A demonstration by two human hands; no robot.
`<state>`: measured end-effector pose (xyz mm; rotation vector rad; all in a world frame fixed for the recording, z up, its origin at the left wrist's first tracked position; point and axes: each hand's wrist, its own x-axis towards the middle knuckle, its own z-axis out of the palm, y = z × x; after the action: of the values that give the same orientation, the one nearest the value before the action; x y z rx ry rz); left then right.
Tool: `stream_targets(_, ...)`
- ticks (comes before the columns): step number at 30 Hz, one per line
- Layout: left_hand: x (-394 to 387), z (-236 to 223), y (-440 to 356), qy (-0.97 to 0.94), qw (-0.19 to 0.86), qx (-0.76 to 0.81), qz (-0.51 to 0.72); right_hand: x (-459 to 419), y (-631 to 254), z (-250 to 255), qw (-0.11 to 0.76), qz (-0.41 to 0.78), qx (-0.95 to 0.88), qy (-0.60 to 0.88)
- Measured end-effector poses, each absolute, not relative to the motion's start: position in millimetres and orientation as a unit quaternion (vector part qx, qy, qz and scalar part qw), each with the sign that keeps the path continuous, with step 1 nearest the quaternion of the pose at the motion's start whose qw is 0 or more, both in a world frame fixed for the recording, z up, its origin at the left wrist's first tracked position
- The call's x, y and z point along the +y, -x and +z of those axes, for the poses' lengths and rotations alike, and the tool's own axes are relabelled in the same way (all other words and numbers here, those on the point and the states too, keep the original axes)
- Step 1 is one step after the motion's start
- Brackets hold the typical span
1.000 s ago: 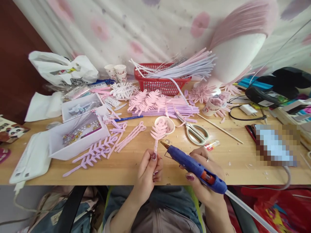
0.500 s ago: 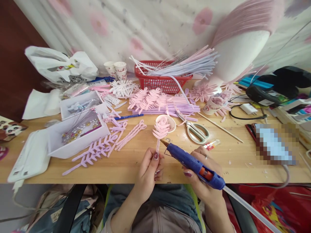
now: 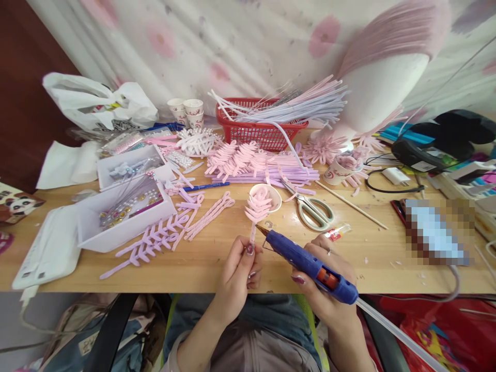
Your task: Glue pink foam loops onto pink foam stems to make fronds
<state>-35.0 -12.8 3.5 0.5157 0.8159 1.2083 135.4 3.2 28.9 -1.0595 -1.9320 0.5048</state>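
Between the fingertips of my left hand [image 3: 241, 266] is the stem of a pink pipe-cleaner leaf sprig [image 3: 258, 206], held upright with its curled tip at the top. My right hand [image 3: 327, 274] is wrapped round a blue hot glue gun [image 3: 306, 261], with a clear glue stick [image 3: 395, 330] trailing from its rear. The gun's nozzle points at the stem just below the lowest leaves; whether it touches cannot be told. Behind the sprig stands a white paper cup [image 3: 274, 199]. Grey-handled scissors [image 3: 315, 212] lie to its right.
Twisted pink stems [image 3: 209, 217] and lilac leaf sprigs [image 3: 151, 240] lie left of my hands, beside white boxes [image 3: 127, 222]. Farther back are finished pink sprigs [image 3: 236, 160] and a red basket [image 3: 261, 135] of pipe cleaners. A wooden stick [image 3: 352, 204] lies right of the scissors.
Hardly anything differs. The view has shifted very slightly; both hands keep their grips, and the nozzle stays close to the sprig's stem.
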Motion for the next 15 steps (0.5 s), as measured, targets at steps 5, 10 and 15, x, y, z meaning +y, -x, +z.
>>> stream_targets(5, -12.6, 3.9, 35.6, -0.24, 0.714, 0.375, 0.54, 4.6, -135.3, 32.0, 0.431, 0.209, -0.771, 0.419)
stream_targets(10, -12.3, 3.6, 36.0, -0.25, 0.712, 0.372, 0.54, 5.2, -136.6, 37.3, 0.415, 0.225, -0.773, 0.424)
stream_targets(15, -13.7, 3.4, 35.5, -0.241, 0.717, 0.366, 0.542, 4.4, -146.1, 37.4, 0.409, 0.205, -0.778, 0.431)
